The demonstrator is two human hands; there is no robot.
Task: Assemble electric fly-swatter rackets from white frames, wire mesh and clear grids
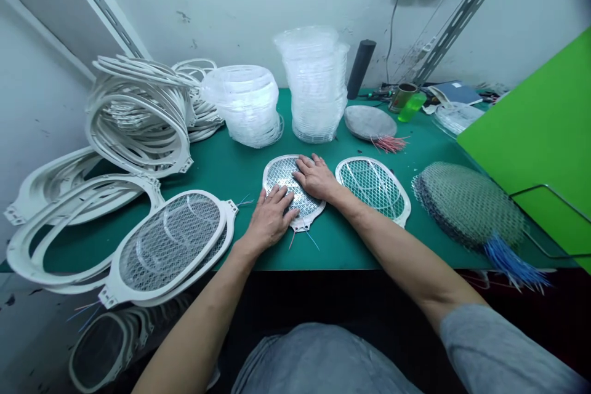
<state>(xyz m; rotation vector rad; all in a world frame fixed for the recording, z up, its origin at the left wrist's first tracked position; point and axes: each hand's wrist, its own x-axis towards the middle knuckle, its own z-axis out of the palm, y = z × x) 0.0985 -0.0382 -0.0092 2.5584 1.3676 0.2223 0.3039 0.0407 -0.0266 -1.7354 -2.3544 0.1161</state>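
Note:
A white oval racket head with metal mesh (289,180) lies flat before me, a red and a blue wire sticking out at its near end. On its left and lower side rests my left hand (270,217), fingers spread. My right hand (317,180) lies on its upper right part, fingers stretched out over the rim and mesh. Just to the right is a white oval frame with a wide lattice (373,188), partly behind my right forearm. A pile of meshed racket heads (173,240) sits to the left, wires showing at the ends.
White empty frames (138,117) are heaped at the left. Clear plastic rings stand in a short stack (247,101) and a tall stack (316,86). Grey mesh discs with red wires (369,122) and a mesh stack with blue wires (475,200) lie right, near a green panel (545,129).

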